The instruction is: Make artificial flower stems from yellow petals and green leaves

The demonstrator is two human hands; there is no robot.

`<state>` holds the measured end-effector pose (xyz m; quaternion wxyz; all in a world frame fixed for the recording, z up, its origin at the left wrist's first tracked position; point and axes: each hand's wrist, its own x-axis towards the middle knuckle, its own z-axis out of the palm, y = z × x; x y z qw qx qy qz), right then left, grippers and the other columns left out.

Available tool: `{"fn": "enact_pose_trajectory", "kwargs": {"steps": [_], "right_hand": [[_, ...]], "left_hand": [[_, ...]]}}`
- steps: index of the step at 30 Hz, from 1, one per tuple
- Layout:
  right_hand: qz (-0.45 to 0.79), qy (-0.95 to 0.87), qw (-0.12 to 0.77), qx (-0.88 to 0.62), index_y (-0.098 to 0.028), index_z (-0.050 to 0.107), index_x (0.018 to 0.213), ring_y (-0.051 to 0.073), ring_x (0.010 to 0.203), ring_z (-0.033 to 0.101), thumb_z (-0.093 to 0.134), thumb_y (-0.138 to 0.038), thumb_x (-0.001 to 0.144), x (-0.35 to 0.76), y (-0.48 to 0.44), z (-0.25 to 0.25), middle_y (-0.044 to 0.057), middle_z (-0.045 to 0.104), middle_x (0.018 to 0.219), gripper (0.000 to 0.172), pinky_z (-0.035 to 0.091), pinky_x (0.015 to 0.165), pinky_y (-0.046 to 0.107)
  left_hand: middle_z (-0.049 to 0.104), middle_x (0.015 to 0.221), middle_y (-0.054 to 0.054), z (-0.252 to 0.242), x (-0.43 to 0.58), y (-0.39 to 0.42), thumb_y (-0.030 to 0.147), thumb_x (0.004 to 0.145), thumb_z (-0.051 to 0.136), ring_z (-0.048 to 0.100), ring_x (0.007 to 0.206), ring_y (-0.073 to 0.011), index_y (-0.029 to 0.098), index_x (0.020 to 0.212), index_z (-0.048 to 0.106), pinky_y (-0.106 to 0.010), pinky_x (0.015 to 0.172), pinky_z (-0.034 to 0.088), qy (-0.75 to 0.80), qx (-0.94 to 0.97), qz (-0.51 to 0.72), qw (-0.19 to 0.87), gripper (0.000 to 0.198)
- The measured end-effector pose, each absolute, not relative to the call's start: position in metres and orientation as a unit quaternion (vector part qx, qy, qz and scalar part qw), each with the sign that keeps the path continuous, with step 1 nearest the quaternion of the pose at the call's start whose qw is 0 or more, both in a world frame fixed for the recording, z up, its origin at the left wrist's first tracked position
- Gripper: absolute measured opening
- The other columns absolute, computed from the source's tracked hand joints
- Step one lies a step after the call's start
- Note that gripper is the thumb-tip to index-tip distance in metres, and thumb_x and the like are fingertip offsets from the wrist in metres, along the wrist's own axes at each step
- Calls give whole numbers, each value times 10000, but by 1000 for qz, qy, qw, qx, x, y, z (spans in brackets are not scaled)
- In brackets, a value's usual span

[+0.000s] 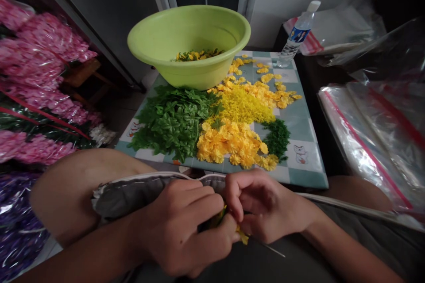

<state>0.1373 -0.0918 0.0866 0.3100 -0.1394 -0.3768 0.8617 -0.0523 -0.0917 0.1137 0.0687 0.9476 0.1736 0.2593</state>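
My left hand [186, 225] and my right hand [262, 210] meet over my lap, both with fingers curled around a small yellow and green artificial flower piece [242, 235] held between them. A thin stem pokes out to the right below my right hand. In front of me a low checked table [305, 172] carries a pile of green plastic leaves [172, 121], yellow fabric petals [232, 141], fine yellow centres [244, 106] and a small dark green heap [278, 138]. A lime green basin [189, 44] at the table's far end holds finished yellow and green pieces.
A water bottle [297, 35] stands at the table's far right corner. Clear plastic bags with red strips [372, 137] lie on the right. Wrapped pink artificial flowers [43, 66] and purple ones [16, 230] are stacked on the left. A grey door or wall is behind.
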Motion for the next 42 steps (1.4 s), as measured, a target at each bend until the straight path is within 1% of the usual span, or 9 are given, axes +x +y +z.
{"fn": "enact_pose_trajectory", "kwargs": {"steps": [4,9,16,25,32,35,38,41,42], "right_hand": [[862,-390,275,-171,-143,537,696,37,596,505,606,53,628,142,-89,92,-45,556,683,218,404,589,159],[853,-436,230,-171,-142,535,730,59,626,514,595,-41,719,151,-81,102,-18,550,710,117,417,616,192],[801,-523,194,-219,-157,537,709,82,670,521,649,0,657,156,-78,103,-29,553,708,199,437,666,213],[851,-451,204,-177,-130,573,686,51,639,533,654,13,640,152,-77,89,-33,583,694,171,444,650,178],[899,-351,226,-131,-111,572,690,24,570,530,646,37,640,146,-81,77,-33,592,669,173,443,602,148],[900,-351,224,-126,-104,577,719,29,591,537,647,19,674,147,-78,77,-21,592,691,148,435,610,148],[889,-377,222,-136,-104,572,776,45,616,543,609,-38,755,153,-74,85,-2,588,723,79,424,615,162],[827,-477,216,-205,-119,566,827,77,691,555,561,-112,834,164,-72,101,18,589,774,11,424,642,185],[787,-525,219,-239,-124,570,832,88,722,557,555,-132,848,167,-72,108,23,593,790,23,427,659,192]], "left_hand": [[499,581,29,115,-51,-93,172,790,553,439,508,-126,166,769,618,-310,428,280,157,951,237,117,68],[500,558,27,120,-47,-90,129,790,515,445,498,-125,174,721,612,-314,429,278,170,956,205,128,127],[462,571,22,115,-45,-88,134,790,530,392,511,-136,184,649,580,-313,429,236,144,958,223,108,158],[452,578,30,115,-45,-88,129,798,524,396,514,-131,176,701,593,-310,426,231,138,957,218,133,128],[497,589,26,118,-47,-86,137,809,532,431,514,-121,146,773,603,-299,431,262,132,957,216,143,80],[548,587,5,120,-46,-85,109,792,545,459,515,-127,125,796,616,-294,437,290,133,950,238,150,73],[590,587,-6,123,-46,-84,96,793,539,478,509,-130,121,792,619,-290,438,328,144,945,257,143,84],[570,553,-1,124,-45,-84,105,812,543,457,486,-128,134,738,613,-284,436,356,167,948,246,114,106],[561,544,2,123,-46,-84,112,822,548,452,480,-128,137,727,609,-283,438,363,176,948,245,101,116]]}}
